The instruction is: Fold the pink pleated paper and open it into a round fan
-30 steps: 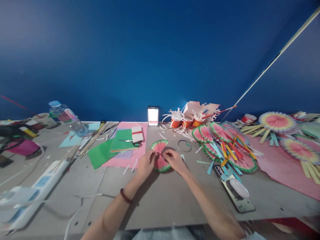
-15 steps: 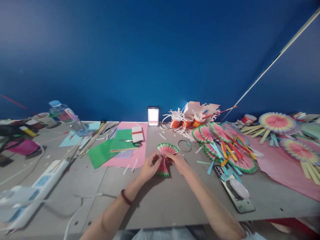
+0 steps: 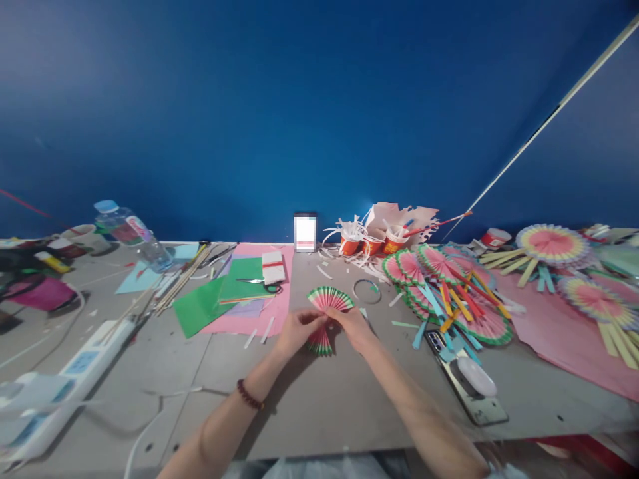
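Observation:
A pleated paper fan, pink with a green edge, is pinched at its narrow middle, its folds spreading out above and below. My left hand closes on that middle from the left, thumb and fingers together. From the right, my right hand grips the same spot, its fingertips meeting the left ones. The hands cover the centre of the fan. Just beyond my right hand lies a ring-shaped roll. Scissors rest on green paper to the left.
Finished-looking pleated fans are heaped at right, near a phone with a white case on it. Red cups of paper strips stand by the wall. A bottle and a power strip are at left.
The fan and both hands have shifted slightly left. My left fingers have moved in and closed on the fan's middle, against my right fingertips.

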The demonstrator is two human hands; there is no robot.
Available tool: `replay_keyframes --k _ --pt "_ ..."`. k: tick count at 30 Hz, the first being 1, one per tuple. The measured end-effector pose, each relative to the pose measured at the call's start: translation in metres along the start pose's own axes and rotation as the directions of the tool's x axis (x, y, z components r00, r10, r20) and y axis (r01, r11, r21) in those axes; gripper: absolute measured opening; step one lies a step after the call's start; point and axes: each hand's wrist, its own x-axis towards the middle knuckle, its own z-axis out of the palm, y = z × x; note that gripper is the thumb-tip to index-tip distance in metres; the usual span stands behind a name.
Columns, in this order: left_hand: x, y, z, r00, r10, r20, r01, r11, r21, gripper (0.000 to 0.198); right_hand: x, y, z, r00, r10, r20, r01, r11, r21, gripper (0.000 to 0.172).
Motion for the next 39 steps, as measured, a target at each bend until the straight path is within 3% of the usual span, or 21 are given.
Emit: replay_keyframes --k 9,15,21,30,33,35,36,39 --pt "0.002 -0.009 -0.001 0.999 0.015 0.040 -0.015 1.000 0.009 0.033 0.001 0.003 0.001 1.000 0.010 0.002 -0.010 1.000 0.027 0.036" --pt "0.006 -0.011 -0.004 0.997 -0.037 0.074 0.041 0.998 -0.047 0.030 0.004 0.005 0.004 0.996 -0.022 -0.091 0.020 1.000 -0.023 0.025" --pt "0.005 -0.007 -0.006 0.992 -0.084 0.092 0.086 0.996 -0.022 0.026 0.008 0.010 0.004 0.996 -0.037 -0.079 0.038 0.999 0.007 0.028" --pt "0.004 -0.009 -0.005 0.982 0.048 0.180 -0.049 0.999 -0.002 0.026 0.008 0.010 0.001 0.992 -0.086 -0.089 0.086 0.996 -0.001 0.027" --pt "0.000 -0.006 -0.003 0.979 0.117 0.168 -0.138 0.983 0.122 0.020 0.006 0.007 0.002 0.992 -0.077 -0.103 0.077 0.997 -0.010 0.027" --pt "-0.005 -0.001 -0.001 0.969 0.230 0.086 -0.246 0.907 0.341 0.013 0.005 0.007 0.003 0.987 -0.082 -0.139 0.082 0.997 -0.009 0.028" --pt "-0.008 0.002 0.000 0.947 0.316 0.049 -0.300 0.823 0.483 0.010 0.005 0.007 0.003 0.984 -0.085 -0.155 0.086 0.996 0.000 0.028" --pt "-0.016 0.008 0.004 0.841 0.541 0.018 -0.351 0.518 0.780 0.012 0.006 0.012 0.005 0.980 -0.071 -0.187 0.084 0.994 0.064 0.030"
